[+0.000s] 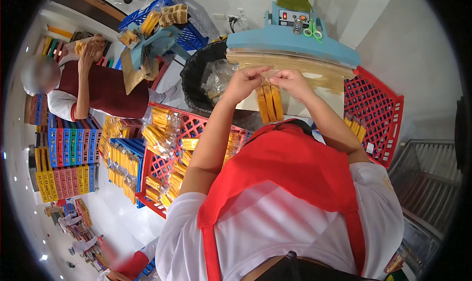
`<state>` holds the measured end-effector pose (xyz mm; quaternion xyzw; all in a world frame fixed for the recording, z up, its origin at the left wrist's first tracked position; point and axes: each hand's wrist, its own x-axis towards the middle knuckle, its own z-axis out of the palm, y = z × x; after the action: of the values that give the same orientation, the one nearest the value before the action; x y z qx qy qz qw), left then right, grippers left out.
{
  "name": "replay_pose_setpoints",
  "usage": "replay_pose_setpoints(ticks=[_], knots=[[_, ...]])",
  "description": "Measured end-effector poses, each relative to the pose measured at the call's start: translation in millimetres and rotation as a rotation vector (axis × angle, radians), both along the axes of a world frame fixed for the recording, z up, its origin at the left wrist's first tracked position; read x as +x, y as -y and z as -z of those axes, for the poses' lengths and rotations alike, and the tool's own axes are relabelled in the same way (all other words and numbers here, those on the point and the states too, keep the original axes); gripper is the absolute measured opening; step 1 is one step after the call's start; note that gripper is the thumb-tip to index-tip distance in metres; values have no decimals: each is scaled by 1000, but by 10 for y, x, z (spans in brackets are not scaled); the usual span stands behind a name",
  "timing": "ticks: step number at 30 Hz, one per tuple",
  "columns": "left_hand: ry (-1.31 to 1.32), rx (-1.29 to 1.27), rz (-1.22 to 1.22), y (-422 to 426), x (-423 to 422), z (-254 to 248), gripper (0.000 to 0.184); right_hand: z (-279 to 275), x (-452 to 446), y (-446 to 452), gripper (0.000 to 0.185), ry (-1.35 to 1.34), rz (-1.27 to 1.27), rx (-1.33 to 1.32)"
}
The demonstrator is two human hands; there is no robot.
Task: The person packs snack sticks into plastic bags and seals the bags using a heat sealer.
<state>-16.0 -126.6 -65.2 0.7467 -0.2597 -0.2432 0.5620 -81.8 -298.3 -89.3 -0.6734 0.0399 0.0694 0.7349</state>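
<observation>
Left hand [256, 74], right hand [278, 78] pinched on bag [269, 103] by sealer [290, 50] edge — bare counter [327, 100] right, then red crate [376, 115]; bin [196, 77] crowds left.

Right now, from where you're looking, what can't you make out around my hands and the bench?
All in the head view:
- Top edge of the bag of yellow sticks: thin clear film, partly covered by your left hand and right hand.
- Marks on the sealer's control panel: too small.
- Bottom of the black-lined bin: hidden under clear plastic.
- Co-worker's face: blurred.
</observation>
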Motion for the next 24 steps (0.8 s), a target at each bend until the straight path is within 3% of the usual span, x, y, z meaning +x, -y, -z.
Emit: replay_pose_setpoints(ticks=[2,6,9,13,16,19,22,24], knots=[[11,-140,13,32,-16,39,28,133,58,12,13,25,27,11],[-70,-107,52,104,-44,13,23,285,164,32,16,26,13,38],[-163,-109,-97,174,14,119,16,206,175,66,17,11,39,-87],[-203,-143,-123,214,92,183,16,303,250,100,19,-1,53,-86],[-206,-57,-136,215,149,203,15,247,219,119,20,-13,25,66],[-196,-103,-62,213,248,421,19,283,253,158,17,-135,149,161],[-422,-148,-102,193,164,574,31,515,327,214,13,-227,196,185],[-466,-273,-269,291,54,716,40,677,395,217,10,-330,332,272]])
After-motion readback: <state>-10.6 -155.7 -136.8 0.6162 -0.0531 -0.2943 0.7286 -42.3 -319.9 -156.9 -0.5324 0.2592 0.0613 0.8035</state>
